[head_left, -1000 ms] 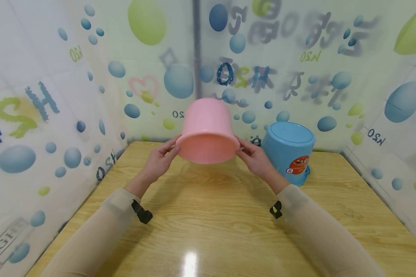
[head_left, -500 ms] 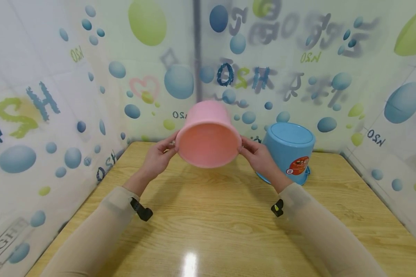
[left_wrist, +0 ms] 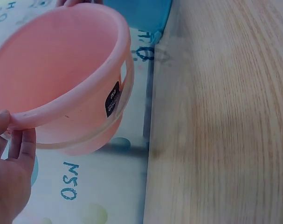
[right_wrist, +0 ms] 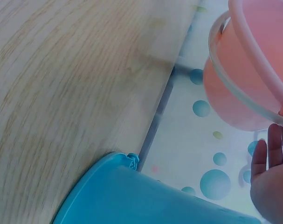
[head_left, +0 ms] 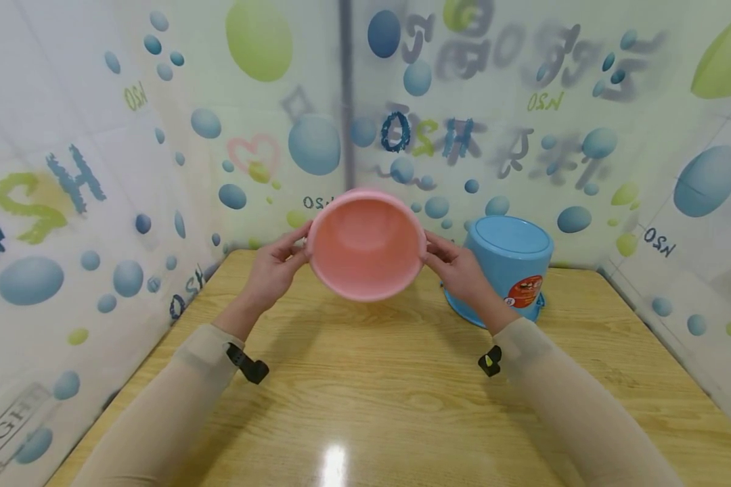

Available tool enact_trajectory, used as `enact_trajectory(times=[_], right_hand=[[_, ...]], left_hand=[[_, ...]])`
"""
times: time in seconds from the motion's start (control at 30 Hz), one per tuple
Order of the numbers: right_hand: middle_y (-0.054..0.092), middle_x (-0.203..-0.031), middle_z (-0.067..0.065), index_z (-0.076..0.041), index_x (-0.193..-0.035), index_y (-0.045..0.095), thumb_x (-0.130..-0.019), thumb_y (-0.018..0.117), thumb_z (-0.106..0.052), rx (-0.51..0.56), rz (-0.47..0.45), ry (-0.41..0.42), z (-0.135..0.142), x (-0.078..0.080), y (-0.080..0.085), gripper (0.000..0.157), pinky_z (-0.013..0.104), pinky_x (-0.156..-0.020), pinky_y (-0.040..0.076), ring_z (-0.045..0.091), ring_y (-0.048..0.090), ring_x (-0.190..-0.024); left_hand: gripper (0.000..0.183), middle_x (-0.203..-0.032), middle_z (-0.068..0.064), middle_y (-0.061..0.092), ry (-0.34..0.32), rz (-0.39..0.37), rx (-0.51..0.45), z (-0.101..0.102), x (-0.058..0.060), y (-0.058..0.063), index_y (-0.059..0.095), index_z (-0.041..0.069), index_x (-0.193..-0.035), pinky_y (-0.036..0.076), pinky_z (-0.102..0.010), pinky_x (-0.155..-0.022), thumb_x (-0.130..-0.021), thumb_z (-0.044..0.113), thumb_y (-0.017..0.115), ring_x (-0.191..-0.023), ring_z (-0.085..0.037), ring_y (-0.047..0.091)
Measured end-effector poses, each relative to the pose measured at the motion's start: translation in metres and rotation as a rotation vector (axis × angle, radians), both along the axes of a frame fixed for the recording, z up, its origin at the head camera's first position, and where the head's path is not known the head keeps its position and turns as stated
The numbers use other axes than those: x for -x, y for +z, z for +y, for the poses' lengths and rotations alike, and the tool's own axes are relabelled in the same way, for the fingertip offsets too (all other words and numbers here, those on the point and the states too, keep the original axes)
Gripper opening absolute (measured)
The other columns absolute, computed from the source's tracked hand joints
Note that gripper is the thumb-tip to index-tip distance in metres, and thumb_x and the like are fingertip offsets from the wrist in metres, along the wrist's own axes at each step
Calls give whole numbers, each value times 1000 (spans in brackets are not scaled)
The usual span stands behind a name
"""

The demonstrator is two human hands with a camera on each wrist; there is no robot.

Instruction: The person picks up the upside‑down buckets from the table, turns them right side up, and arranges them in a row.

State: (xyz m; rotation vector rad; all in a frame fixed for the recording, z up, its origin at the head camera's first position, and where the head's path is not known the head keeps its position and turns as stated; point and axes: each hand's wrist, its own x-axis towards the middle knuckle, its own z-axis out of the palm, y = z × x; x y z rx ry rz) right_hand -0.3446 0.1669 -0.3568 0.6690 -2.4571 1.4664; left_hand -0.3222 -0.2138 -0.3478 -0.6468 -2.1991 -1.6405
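Between both hands a pink bucket [head_left: 368,253] hangs above the table, tilted so that its open mouth faces me. My left hand [head_left: 273,272] pinches the rim on one side, thumb in front and fingers behind. On the opposite side of the rim my right hand [head_left: 461,272] has the same sort of grip. A pale handle [right_wrist: 239,93] lies along the outside of the bucket in the right wrist view. The left wrist view shows a dark label [left_wrist: 112,99] on its outer wall. Inside, the bucket looks bare.
A blue bucket [head_left: 505,260] stands upside down on the wooden table [head_left: 365,379], just behind my right hand and forearm. Red stickers mark its side. Patterned wall sheets [head_left: 317,142] enclose the table at the back and both sides.
The pink bucket has tipped, its base swinging down and back, so its mouth turns from facing mostly down to facing me. Both hands keep their hold on the rim. The blue bucket stays put.
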Motion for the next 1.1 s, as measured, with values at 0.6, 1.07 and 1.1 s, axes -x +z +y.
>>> enact_trajectory(times=[0.6, 1.07, 1.1], right_hand=[[71, -124, 14, -28, -172, 41, -115, 61, -20, 278, -104, 161, 1, 4, 10, 61, 30, -94, 67, 10, 75, -97], [69, -145, 16, -22, -168, 48, -111, 65, -7, 413, -192, 295, 10, 2, 20, 62, 27, -103, 62, 16, 74, -120], [67, -147, 17, -22, -168, 48, -111, 64, -6, 419, -199, 301, 10, 2, 21, 62, 27, -104, 63, 16, 73, -121]], left_hand=[[55, -157, -16, 58, -124, -155, -102, -4, 1, 11, 53, 24, -165, 67, -31, -93, -112, 16, 65, -110, -11, 78], [60, -166, -10, 53, -142, -179, -42, -12, 6, 13, 47, 26, -168, 64, -26, -100, -112, 17, 66, -113, -9, 77], [61, -167, -10, 52, -144, -185, -40, -12, 6, 14, 47, 26, -169, 64, -26, -101, -111, 18, 67, -114, -8, 77]])
